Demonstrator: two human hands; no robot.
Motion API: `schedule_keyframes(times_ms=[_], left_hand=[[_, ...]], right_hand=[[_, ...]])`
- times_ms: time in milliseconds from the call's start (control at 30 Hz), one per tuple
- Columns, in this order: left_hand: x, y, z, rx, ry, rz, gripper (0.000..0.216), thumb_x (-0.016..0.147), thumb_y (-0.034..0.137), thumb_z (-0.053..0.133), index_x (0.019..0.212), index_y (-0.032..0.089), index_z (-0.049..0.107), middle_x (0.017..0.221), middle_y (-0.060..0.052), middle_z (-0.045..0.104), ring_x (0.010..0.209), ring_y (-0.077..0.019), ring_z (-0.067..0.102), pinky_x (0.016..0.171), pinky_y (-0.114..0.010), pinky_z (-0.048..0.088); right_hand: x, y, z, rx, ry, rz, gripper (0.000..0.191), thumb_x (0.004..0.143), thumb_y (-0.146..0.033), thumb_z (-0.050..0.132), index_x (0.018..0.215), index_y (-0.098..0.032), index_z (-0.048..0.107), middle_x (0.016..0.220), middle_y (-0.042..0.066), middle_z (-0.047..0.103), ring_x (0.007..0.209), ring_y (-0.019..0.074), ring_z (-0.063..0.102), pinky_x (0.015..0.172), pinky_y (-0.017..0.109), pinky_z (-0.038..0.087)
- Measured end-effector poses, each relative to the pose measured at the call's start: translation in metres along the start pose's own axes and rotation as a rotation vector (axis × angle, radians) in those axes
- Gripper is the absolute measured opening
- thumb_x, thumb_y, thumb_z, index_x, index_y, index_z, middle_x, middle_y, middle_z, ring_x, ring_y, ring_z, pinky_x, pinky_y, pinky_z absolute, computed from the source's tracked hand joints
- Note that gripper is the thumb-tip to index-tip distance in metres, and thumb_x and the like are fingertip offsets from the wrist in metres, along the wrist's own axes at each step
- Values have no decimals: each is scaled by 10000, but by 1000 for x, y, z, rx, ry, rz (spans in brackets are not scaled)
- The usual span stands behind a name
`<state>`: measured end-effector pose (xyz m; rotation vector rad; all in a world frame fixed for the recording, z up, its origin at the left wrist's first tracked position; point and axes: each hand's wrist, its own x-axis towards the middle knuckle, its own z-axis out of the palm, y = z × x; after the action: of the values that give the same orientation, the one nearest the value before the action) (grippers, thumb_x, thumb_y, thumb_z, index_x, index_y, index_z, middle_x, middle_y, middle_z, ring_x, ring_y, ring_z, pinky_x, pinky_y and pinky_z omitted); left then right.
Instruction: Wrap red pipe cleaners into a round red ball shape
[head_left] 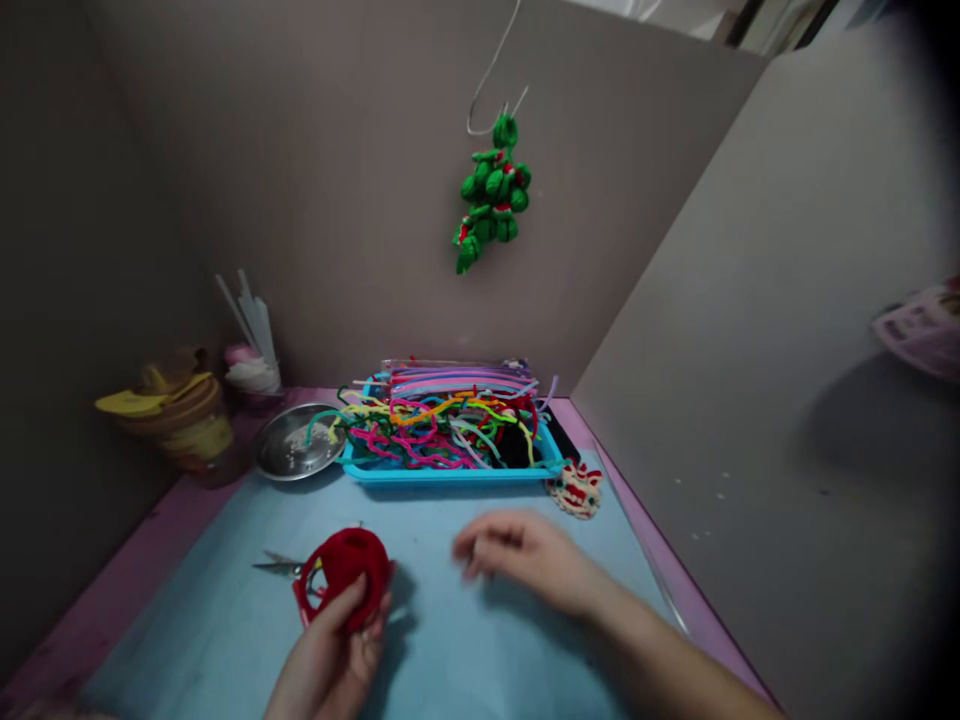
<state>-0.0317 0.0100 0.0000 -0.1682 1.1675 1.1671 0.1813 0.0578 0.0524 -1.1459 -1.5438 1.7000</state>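
Observation:
My left hand [335, 640] is closed round a red, round, fuzzy piece [351, 553], its thumb pressed on the front. Just behind it on the blue mat lie scissors [279, 567]; their blades point left, and the red piece partly hides their handles. To the right, my right hand [525, 552] hovers over the mat, apart from the red piece. Its fingers are curled towards the thumb and blurred by motion; whatever they may pinch is too small to make out.
A blue tray [457, 479] full of colourful pipe cleaners stands at the back. Left of it are a metal bowl [289, 455] with small white bits and a stacked pot [191, 430]. A cream-and-red ornament [577, 490] lies at its right corner. Green knitted-looking decoration [495, 185] hangs above.

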Motion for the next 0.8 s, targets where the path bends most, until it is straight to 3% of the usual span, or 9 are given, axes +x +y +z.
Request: schedule_keyframes(times_ms=[100,167,233,300,467,567,633,700,800], left_hand=[[1,0,4,-48,-18,-90,225,796,17,513,1001,62,593,766,-109,700,499,-141,645,417,-185,513],[0,-1,5,-34,-17,-80,210,800,22,526,992,67,597,731,-92,694,502,-148,651,416,-189,520],[-1,-2,5,-25,-23,-71,207,800,19,531,988,69,602,703,-78,690,503,-147,652,420,-186,523],[-1,-2,5,-28,-15,-56,209,800,15,533,986,76,604,692,-69,690,501,-143,651,420,-180,523],[0,-3,6,-40,11,-99,162,816,34,531,953,69,610,722,-89,705,482,-138,642,410,-187,518],[-1,-5,7,-37,24,-132,149,811,43,545,942,69,611,714,-89,706,468,-137,633,403,-194,512],[-1,-7,7,-39,25,-139,147,802,43,556,934,75,611,705,-83,704,464,-134,629,404,-194,508],[-1,-9,5,-43,14,-144,147,786,42,573,924,74,613,703,-84,704,456,-130,623,408,-195,506],[0,-12,1,-58,-22,-129,181,746,34,607,924,68,618,700,-90,704,440,-136,614,411,-213,509]], right_hand=[[30,1,-72,-466,791,-231,306,739,-369,584,951,-159,653,921,89,660,788,191,579,732,320,446],[47,6,-109,-619,1033,-261,326,749,-339,535,982,-134,634,894,102,645,708,187,554,702,333,451],[57,11,-131,-777,1061,-289,283,748,-322,530,927,-138,649,888,104,642,743,199,563,739,340,448],[63,10,-137,-904,1018,-291,261,769,-325,519,913,-154,653,895,97,648,776,209,575,745,335,445],[72,-17,-121,-1119,923,-334,221,831,-298,481,880,-183,663,889,81,665,827,213,596,761,323,441],[88,-36,-107,-1160,695,-464,224,856,-232,457,860,-184,676,899,67,684,857,182,607,808,286,443],[105,-45,-100,-1211,615,-497,244,863,-207,447,919,-179,683,948,73,691,905,177,602,852,279,436],[126,-52,-96,-1340,637,-457,259,862,-251,459,900,-168,702,987,102,684,987,222,570,892,325,421],[155,-59,-97,-1416,664,-195,279,796,-352,552,831,-144,734,997,165,676,976,288,573,814,359,453]])
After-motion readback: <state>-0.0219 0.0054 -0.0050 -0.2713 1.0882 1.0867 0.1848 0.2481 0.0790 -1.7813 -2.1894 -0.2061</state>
